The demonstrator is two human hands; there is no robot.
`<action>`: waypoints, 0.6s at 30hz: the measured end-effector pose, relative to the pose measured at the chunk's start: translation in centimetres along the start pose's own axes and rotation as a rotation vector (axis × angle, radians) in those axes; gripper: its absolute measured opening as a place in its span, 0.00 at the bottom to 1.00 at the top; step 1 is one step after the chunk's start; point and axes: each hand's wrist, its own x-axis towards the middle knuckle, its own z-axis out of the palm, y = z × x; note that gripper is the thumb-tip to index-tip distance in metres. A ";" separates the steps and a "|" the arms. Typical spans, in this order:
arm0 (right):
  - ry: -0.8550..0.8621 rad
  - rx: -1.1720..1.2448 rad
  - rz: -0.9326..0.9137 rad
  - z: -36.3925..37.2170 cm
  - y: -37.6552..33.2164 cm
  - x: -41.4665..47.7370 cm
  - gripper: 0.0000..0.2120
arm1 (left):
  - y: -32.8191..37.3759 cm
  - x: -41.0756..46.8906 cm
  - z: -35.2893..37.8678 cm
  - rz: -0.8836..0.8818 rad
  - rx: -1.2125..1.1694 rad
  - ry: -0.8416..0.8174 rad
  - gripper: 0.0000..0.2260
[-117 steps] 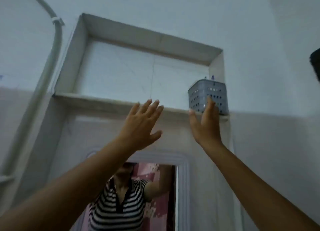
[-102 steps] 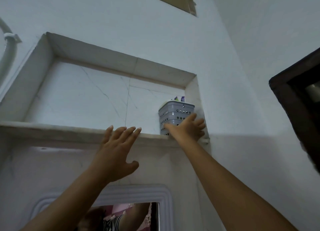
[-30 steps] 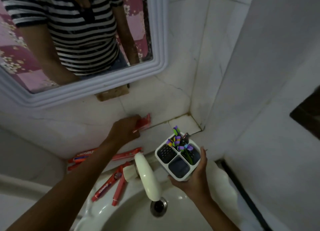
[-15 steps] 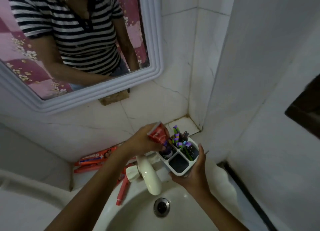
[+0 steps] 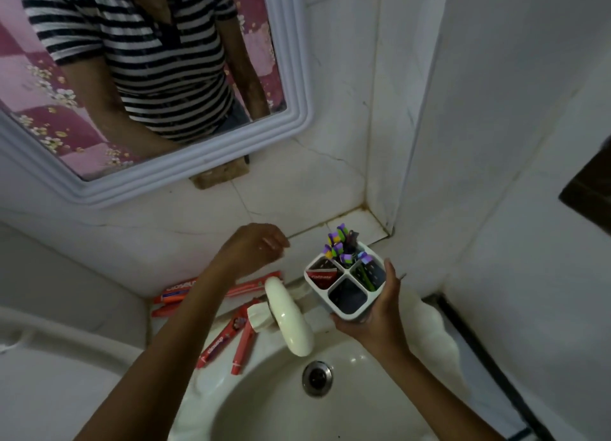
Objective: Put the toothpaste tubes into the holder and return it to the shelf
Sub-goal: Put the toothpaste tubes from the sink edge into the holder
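Note:
My right hand (image 5: 375, 311) grips a grey four-compartment holder (image 5: 350, 311) from below, over the sink's back edge. One red toothpaste tube (image 5: 322, 277) sits in its left compartment. Purple and green toothbrushes (image 5: 340, 250) stand in the far compartments. My left hand (image 5: 254, 245) hovers to the left of the holder, fingers loosely apart and holding nothing. Several red toothpaste tubes and boxes lie on the ledge behind the tap: a box (image 5: 177, 292), a long tube (image 5: 254, 285), and two tubes (image 5: 221, 336) near the tap base.
A cream tap (image 5: 291, 321) juts over the white sink basin (image 5: 264, 407) with its drain (image 5: 317, 378). A white-framed mirror (image 5: 185, 166) hangs above and reflects a person in a striped shirt. Tiled walls meet in a corner at the right.
My left hand let go of the red tube, which now sits in the holder's left compartment, and drew back to the left. The holder stays in my right hand.

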 end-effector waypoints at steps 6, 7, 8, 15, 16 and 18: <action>-0.005 0.018 -0.029 -0.1 -1.0 0.0 0.65 | -6.1 -0.3 3.1 -0.217 0.627 -0.263 0.15; -0.003 0.014 -0.028 -0.1 -1.1 0.0 0.65 | -6.6 -0.3 3.8 -0.184 0.699 -0.284 0.15; -0.002 0.009 -0.029 -0.1 -1.1 0.0 0.66 | -7.2 -0.2 4.4 -0.144 0.743 -0.281 0.15; -0.007 0.029 -0.002 -0.2 -0.9 0.0 0.67 | -5.9 1.8 2.8 -0.091 0.528 -0.227 0.09; -0.009 0.031 0.005 -0.2 -0.9 0.1 0.67 | -5.1 1.9 1.8 -0.078 0.415 -0.136 0.10; -0.004 0.030 0.008 -0.2 -0.8 0.1 0.67 | -2.4 1.4 -0.3 -0.023 0.164 0.044 0.11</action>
